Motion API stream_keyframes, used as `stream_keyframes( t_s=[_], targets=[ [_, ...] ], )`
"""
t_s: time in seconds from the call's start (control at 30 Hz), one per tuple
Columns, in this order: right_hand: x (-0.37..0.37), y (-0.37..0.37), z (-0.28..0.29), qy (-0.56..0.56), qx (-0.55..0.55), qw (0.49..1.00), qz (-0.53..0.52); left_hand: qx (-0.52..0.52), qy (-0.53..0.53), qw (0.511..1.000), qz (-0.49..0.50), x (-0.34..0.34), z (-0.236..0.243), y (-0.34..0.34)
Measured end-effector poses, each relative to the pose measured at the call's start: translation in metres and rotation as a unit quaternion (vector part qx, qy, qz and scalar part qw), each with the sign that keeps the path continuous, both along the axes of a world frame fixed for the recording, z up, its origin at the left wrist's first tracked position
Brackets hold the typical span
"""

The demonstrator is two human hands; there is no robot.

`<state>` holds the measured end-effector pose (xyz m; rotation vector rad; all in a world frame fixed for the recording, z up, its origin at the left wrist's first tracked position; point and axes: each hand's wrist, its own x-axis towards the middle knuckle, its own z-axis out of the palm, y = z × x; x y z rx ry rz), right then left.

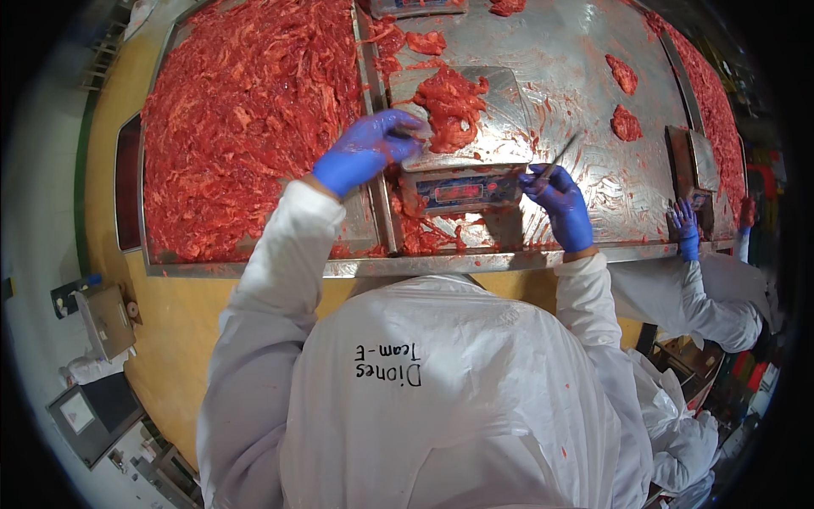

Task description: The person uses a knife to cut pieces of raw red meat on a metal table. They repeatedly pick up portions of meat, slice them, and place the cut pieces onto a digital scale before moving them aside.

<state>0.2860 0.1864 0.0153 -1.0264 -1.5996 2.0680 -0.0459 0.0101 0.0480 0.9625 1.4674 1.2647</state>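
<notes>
My left hand [366, 151], in a blue glove with meat smears, hovers at the left edge of a digital bench scale [500, 157]. Its fingers stretch toward the meat, slightly blurred, with nothing visible in them. A pile of red raw meat strips [451, 109] lies on the scale's steel platform. To the right of the scale display, my right hand [560, 204], also gloved in blue, is closed around a knife [561, 156]. The thin blade points up and to the right, away from the meat.
A deep steel bin of raw meat [246, 127] fills the left side, divided from the steel table [585, 110] by a metal rim. Loose meat pieces [626, 124] lie right of the scale. A co-worker's gloved hand [685, 227] rests near another scale [691, 161] at far right.
</notes>
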Motion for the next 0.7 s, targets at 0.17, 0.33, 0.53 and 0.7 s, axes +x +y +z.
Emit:
stream_keyframes(
  t_s=[0.17, 0.33, 0.53, 0.7],
  targets=[
    [-0.047, -0.061, -0.015, 0.025, -0.101, 0.956, 0.273, -0.191, 0.243, 0.951, -0.019, -0.035, -0.054, -0.055],
    [-0.079, -0.117, -0.059, -0.046, 0.307, 0.826, 0.470, -0.204, 0.116, 0.955, -0.181, -0.009, -0.113, -0.144],
    [0.047, -0.041, -0.084, -0.119, 0.147, 0.918, 0.349, -0.259, 0.064, 0.960, -0.084, -0.014, -0.136, -0.180],
    [0.027, 0.023, 0.007, -0.249, -0.053, 0.892, 0.373, -0.193, 0.013, 0.981, -0.026, -0.015, -0.085, -0.139]
  ],
)
